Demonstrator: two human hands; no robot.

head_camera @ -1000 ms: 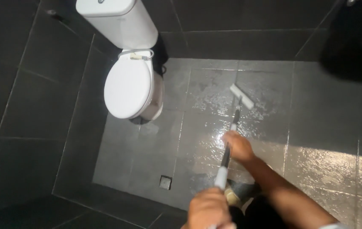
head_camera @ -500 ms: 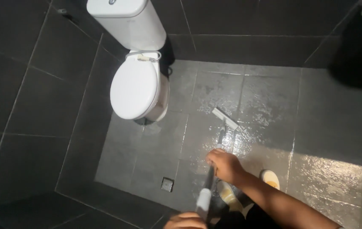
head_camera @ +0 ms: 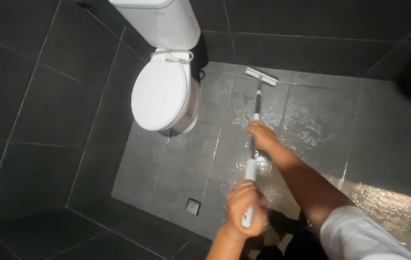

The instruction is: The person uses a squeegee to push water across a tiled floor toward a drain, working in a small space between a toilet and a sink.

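Your right arm runs up from bottom right of frame, white sleeve at the shoulder end, forearm bare and nearly straight toward centre. Right hand [head_camera: 262, 135] sits at frame centre, fingers wrapped round the thin dark mid section of the long-handled floor squeegee [head_camera: 256, 115]. Closed grip, knuckles facing up.

Left hand [head_camera: 245, 208] at bottom centre, wrist bent, fist tight round the white grip end of the same handle. Slight motion blur there, so can't see individual fingers, but it's a full closed hold.

Both hands on one pole, left low, right further up, well apart.

Squeegee pole runs from bottom centre up to upper centre. Its white flat blade head [head_camera: 261, 75] lies on the wet dark grey tiled floor [head_camera: 311, 125], near the back wall, right of the white toilet w/ closed lid [head_camera: 161, 96].

Small square metal floor drain [head_camera: 192, 206] sits just left of your left hand.
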